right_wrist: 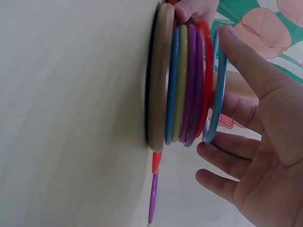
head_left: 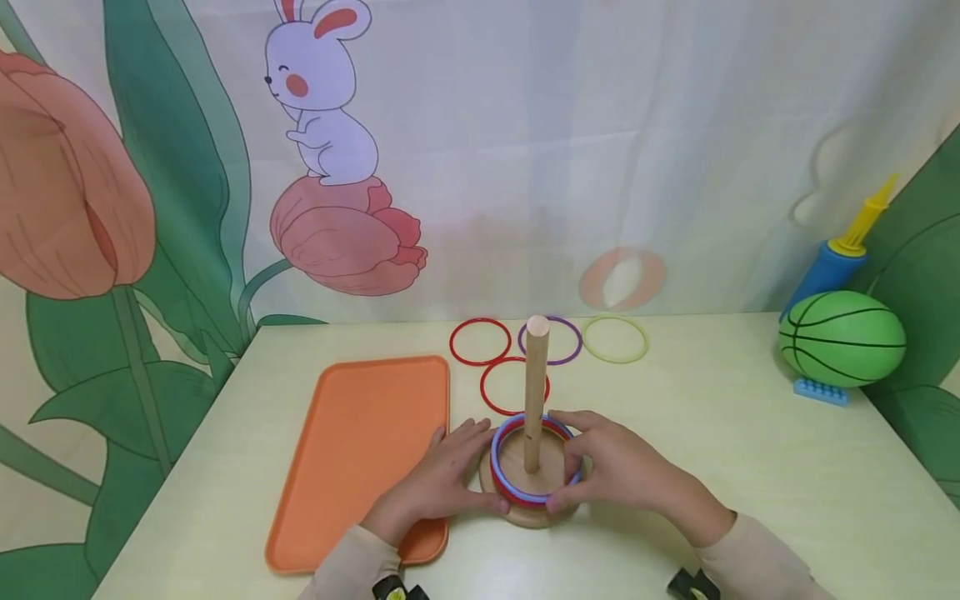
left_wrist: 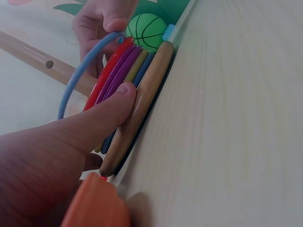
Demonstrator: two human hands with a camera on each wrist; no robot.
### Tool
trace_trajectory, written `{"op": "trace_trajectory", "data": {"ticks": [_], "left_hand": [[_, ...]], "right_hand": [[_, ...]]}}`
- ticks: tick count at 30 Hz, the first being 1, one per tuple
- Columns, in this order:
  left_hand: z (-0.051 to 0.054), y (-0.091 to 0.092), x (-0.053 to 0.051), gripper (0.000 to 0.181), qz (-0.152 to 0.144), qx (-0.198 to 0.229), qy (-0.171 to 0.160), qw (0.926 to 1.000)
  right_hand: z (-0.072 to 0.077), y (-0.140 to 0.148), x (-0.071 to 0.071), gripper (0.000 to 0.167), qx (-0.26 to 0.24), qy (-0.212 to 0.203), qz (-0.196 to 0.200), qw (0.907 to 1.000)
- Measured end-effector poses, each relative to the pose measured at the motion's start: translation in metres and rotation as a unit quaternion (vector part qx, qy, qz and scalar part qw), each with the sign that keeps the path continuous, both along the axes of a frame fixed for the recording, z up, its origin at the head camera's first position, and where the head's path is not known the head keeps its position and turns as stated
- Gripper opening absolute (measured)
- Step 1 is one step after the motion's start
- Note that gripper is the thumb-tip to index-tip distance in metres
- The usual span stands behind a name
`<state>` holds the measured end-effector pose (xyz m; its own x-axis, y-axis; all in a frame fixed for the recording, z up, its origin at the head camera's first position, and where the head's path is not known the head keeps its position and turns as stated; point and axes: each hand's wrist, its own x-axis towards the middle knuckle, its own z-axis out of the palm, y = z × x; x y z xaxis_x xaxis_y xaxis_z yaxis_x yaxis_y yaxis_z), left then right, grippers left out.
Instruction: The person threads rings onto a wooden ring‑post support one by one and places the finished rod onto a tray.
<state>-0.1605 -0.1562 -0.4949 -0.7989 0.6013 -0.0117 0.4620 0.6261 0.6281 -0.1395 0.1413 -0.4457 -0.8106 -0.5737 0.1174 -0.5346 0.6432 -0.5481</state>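
A wooden ring-toss stand has a round base [right_wrist: 160,85] and an upright post [head_left: 536,383]. Stacked around the post on the base are a blue ring [right_wrist: 173,85], a yellow-green ring [right_wrist: 181,85], purple rings [right_wrist: 191,85] and a red ring [right_wrist: 208,71]. My right hand [head_left: 630,467] pinches a light blue ring [right_wrist: 220,85] between thumb and fingers. That ring encircles the post just above the red one, slightly tilted. From the left, my left hand [head_left: 446,475] holds the lower stack and base, its thumb pressing the ring edges; its other fingers are partly hidden.
An orange tray [head_left: 367,450] lies left of the stand, under the left forearm. Behind the stand lie red rings, a purple ring [head_left: 577,350] and a yellow-green ring [head_left: 647,342]. At the far right are a green ball [head_left: 843,337], light blue block [head_left: 821,392] and blue-yellow pump [head_left: 828,271].
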Motion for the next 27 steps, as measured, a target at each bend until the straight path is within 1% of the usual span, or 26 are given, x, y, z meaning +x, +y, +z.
{"op": "trace_trajectory", "data": {"ticks": [4,9,18,21,24,27], "left_hand": [[-0.001,0.0,0.0,0.1,0.001,-0.007,-0.001,1.0],[-0.002,0.0,0.002,0.1,0.0,0.0,-0.004,1.0],[-0.003,0.0,0.001,0.099,0.0,-0.002,-0.003,1.0],[-0.002,0.0,0.0,0.099,-0.001,-0.001,0.0,1.0],[-0.001,0.0,-0.001,0.099,-0.002,0.0,0.004,1.0],[-0.001,-0.001,-0.002,0.099,-0.002,-0.001,0.006,1.0]], "right_hand": [[-0.004,0.001,-0.002,0.037,-0.003,-0.008,0.005,0.9999],[-0.008,0.002,0.0,0.036,-0.004,-0.009,0.011,0.9999],[-0.004,0.003,0.002,0.044,0.002,-0.001,0.008,1.0],[-0.004,0.004,0.0,0.051,-0.005,-0.002,0.007,1.0],[-0.004,0.005,-0.005,0.061,-0.03,-0.006,-0.002,0.9995],[-0.006,0.01,-0.012,0.07,-0.06,-0.004,-0.019,0.998]]}}
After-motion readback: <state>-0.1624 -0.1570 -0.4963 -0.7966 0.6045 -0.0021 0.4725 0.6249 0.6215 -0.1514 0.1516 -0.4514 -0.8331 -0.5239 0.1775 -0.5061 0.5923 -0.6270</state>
